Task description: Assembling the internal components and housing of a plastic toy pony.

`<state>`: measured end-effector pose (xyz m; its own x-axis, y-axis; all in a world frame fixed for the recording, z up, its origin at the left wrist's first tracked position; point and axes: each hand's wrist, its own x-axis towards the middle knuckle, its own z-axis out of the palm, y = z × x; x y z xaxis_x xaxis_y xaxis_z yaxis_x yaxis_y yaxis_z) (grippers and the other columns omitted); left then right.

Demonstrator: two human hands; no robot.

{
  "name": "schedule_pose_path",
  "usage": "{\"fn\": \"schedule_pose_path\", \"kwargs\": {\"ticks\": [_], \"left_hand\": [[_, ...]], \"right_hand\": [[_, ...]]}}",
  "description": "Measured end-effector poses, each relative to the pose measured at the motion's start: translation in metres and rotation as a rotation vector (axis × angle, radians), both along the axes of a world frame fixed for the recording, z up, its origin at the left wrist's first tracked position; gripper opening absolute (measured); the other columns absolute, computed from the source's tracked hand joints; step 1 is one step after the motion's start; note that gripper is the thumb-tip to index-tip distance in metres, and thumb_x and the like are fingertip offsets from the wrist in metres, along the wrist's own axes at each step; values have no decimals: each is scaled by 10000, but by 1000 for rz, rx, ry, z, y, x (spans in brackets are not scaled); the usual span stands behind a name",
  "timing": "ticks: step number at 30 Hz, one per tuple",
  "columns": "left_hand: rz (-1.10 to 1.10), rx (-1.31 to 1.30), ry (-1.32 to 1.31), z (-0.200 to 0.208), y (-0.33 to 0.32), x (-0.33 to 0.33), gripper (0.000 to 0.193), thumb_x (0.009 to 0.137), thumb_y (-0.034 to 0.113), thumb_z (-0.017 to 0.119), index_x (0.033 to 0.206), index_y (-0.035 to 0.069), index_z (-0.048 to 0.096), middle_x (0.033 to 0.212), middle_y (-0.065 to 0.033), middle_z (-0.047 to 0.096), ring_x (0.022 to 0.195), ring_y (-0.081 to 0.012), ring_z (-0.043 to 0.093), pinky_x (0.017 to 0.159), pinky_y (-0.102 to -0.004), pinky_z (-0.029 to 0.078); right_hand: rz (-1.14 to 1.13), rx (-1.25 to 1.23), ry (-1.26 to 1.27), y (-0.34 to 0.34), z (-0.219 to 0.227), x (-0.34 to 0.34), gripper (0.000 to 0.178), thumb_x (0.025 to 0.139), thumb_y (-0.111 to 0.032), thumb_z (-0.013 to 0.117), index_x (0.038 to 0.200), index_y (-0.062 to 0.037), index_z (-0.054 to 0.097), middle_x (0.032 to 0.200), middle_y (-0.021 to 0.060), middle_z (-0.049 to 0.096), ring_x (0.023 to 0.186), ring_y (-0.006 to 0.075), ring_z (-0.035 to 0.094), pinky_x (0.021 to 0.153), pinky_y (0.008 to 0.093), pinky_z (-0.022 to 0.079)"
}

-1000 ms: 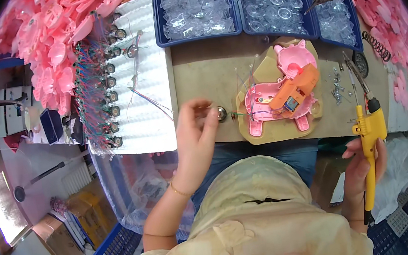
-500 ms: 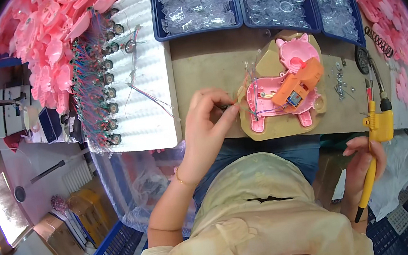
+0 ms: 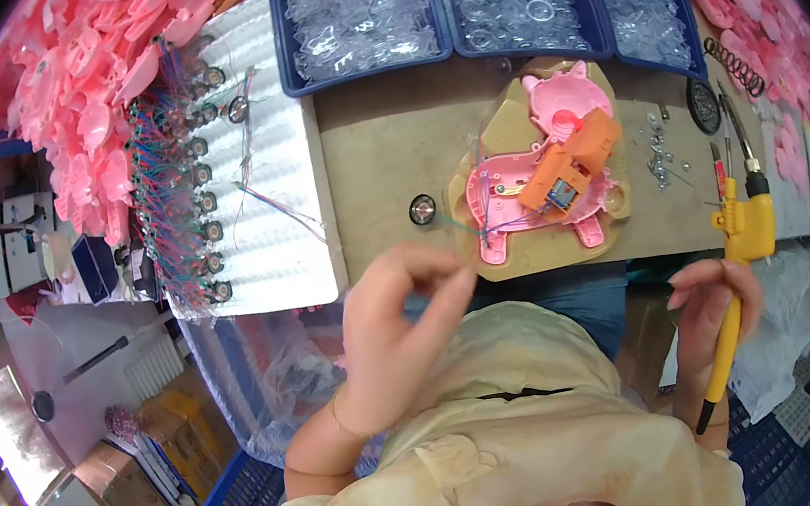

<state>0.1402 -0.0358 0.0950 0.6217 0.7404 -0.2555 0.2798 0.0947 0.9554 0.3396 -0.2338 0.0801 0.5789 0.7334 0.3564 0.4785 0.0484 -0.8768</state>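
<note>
The workbench point(image 3: 383, 146) carries a tan jig point(image 3: 515, 250) with a pink toy shell point(image 3: 555, 166) at 1 o'clock; the right hand point(image 3: 710, 303) at 3 o'clock grips a yellow screwdriver point(image 3: 740, 255); the left hand point(image 3: 394, 329), near the centre, pinches thin wires point(image 3: 477, 230) from the shell; a small round speaker point(image 3: 422, 209) lies at 12 o'clock.

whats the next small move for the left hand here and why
Probably guide the thin wires back toward the pink toy body. The left hand pinches thin wires that run to the toy on its tan holder, pulled off the table edge. The small round speaker lies loose beside it, and the right hand holds the yellow tool away from the toy.
</note>
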Motion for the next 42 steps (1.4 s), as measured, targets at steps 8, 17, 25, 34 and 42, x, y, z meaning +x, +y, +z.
{"fn": "schedule_pose_path", "kwargs": {"ticks": [8,17,25,34,42], "left_hand": [[-587,511,11,10,5,18,189,708,41,706,894,51,673,841,-81,635,779,-217,594,631,-276,462],[-260,584,84,-18,-2,52,94,733,51,677,822,55,648,725,-56,561,669,-225,540,617,-327,421],[-285,695,181,-21,-2,57,116,696,70,717,792,80,652,650,-37,508,609,-196,481,585,-319,378],[-259,767,72,-27,-1,57,121,703,30,721,813,40,670,823,-56,583,742,-168,505,618,-262,401],[-228,640,75,-27,1,58,86,713,34,704,789,37,663,821,-46,576,712,-141,492,546,-237,390]], "right_hand": [[100,-43,-148,-1,-4,3,452,963,-346,427,1298,-53,352,934,183,613,694,181,585,637,281,479],[-369,-68,-97,-22,0,11,649,899,-324,518,1365,43,256,1240,194,477,1094,254,514,913,360,431],[-168,-137,357,-49,3,-3,764,851,-467,583,1369,-5,265,1277,177,461,1165,280,481,959,390,403],[317,72,63,-27,-5,5,660,790,-102,685,1338,-89,317,1147,278,515,865,299,619,678,355,526],[443,-137,82,-24,3,5,557,784,-89,697,1210,-118,340,1118,374,504,836,393,650,633,374,543]]}}
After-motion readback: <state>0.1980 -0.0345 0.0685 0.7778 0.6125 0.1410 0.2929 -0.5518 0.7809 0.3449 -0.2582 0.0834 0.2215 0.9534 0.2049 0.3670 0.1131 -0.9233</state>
